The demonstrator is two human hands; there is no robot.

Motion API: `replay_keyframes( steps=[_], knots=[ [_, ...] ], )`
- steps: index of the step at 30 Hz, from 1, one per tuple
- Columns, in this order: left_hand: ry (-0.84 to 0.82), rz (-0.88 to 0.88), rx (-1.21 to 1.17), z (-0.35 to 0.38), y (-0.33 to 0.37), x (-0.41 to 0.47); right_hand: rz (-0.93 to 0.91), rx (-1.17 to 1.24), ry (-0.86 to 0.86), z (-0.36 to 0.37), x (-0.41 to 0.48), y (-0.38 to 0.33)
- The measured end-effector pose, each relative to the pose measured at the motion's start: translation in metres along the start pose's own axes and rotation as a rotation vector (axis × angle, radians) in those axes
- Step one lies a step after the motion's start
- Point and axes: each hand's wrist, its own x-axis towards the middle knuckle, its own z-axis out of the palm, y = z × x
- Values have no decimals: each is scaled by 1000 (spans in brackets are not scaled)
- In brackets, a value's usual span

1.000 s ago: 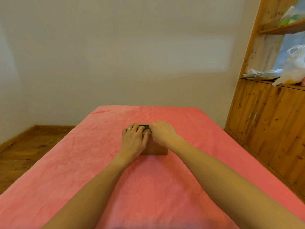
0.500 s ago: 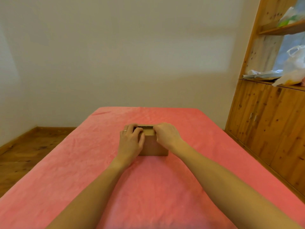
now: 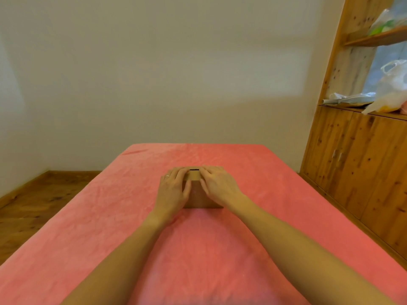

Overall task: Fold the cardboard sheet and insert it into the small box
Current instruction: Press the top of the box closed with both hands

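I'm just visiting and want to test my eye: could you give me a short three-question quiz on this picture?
1. True or false: both hands rest on the small brown cardboard box.
2. Which hand wears a ring: A the left hand, B the right hand?
3. Fill in: the box sits on a ____ cloth.

Key: 1 true; 2 A; 3 pink.
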Motion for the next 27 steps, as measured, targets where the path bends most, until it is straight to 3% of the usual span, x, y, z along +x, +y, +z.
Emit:
replay_keyframes(
  steps=[14, 27],
  knots=[
    [-24, -4, -18, -2, 1, -7, 2, -5, 11, 1, -4, -4],
    [30, -107, -107, 1, -1, -28, 142, 280, 110, -8, -1, -6]
  ],
)
